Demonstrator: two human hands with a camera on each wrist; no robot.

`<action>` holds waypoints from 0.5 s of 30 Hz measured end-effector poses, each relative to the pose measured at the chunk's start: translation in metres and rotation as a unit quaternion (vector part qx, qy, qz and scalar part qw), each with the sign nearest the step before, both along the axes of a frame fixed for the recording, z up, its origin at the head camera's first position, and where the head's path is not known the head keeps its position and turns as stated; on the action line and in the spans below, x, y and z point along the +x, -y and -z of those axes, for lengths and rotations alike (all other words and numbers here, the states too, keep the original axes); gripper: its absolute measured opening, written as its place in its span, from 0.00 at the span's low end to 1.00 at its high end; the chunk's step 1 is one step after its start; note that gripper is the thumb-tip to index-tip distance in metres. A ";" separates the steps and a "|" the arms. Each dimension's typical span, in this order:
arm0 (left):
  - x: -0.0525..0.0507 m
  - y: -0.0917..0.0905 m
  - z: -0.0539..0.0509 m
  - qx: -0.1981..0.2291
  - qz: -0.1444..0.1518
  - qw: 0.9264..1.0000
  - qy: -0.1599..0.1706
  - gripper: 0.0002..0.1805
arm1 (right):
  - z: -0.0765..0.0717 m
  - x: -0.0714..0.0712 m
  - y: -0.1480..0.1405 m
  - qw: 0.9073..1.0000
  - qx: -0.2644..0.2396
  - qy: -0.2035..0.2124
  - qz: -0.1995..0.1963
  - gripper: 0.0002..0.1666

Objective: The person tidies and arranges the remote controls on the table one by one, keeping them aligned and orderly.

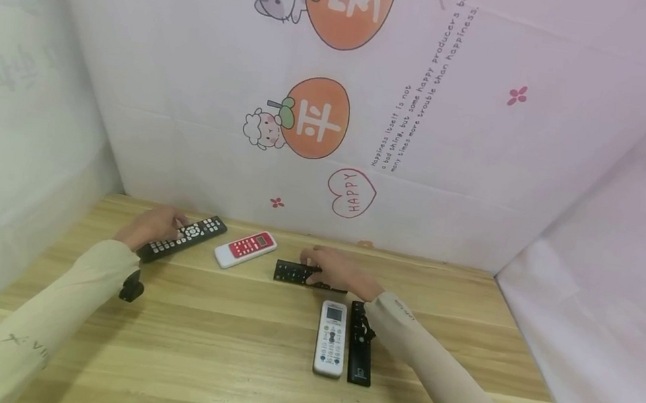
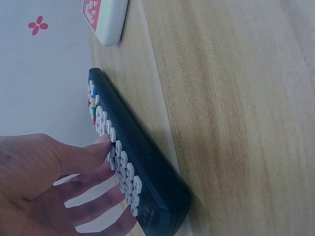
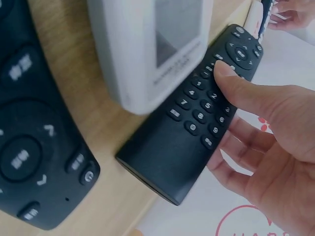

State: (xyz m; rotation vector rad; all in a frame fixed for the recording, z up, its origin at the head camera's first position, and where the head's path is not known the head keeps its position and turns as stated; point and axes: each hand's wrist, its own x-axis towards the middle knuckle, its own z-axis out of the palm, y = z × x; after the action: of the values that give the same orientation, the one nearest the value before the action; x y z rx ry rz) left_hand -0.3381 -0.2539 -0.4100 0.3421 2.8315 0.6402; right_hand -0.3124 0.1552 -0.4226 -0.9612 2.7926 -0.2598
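My left hand (image 1: 154,227) is at the back left of the table, holding a long black remote control (image 1: 204,229) with white buttons. In the left wrist view its thumb (image 2: 86,156) lies on the buttons and the other fingers are along the far side. Right of the middle, my right hand (image 1: 340,272) grips a smaller black remote control (image 1: 290,271). The right wrist view has that thumb (image 3: 231,78) on the number keys, with the fingers at the far edge and partly hidden beneath it.
Between the hands lies a white remote with a red face (image 1: 245,250). Nearer the front, a white remote with a screen (image 1: 331,342) and another black remote (image 1: 360,368) lie side by side, close to the right forearm. Printed white cloth (image 1: 215,149) stands behind the wooden table (image 1: 209,361).
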 end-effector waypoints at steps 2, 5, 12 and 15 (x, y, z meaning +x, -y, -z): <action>0.000 0.000 0.000 0.002 0.000 1.000 0.001 0.26 | -0.002 -0.001 0.000 1.000 -0.001 0.001 -0.001 0.26; 0.000 0.000 -0.001 0.003 0.002 1.000 0.001 0.26 | -0.005 -0.002 -0.002 1.000 0.002 0.001 0.007 0.26; 0.000 0.000 0.000 0.002 0.003 1.000 0.000 0.26 | -0.009 -0.005 -0.009 0.999 0.000 -0.037 0.012 0.26; -0.001 0.000 0.000 0.005 0.003 1.000 0.000 0.26 | -0.014 -0.006 -0.013 0.999 -0.015 -0.044 0.012 0.26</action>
State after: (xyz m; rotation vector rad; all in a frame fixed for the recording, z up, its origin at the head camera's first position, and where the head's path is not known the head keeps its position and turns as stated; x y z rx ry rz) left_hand -0.3386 -0.2539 -0.4104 0.3526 2.8279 0.6536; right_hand -0.3182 0.1679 -0.4089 -0.9682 2.8895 -0.2704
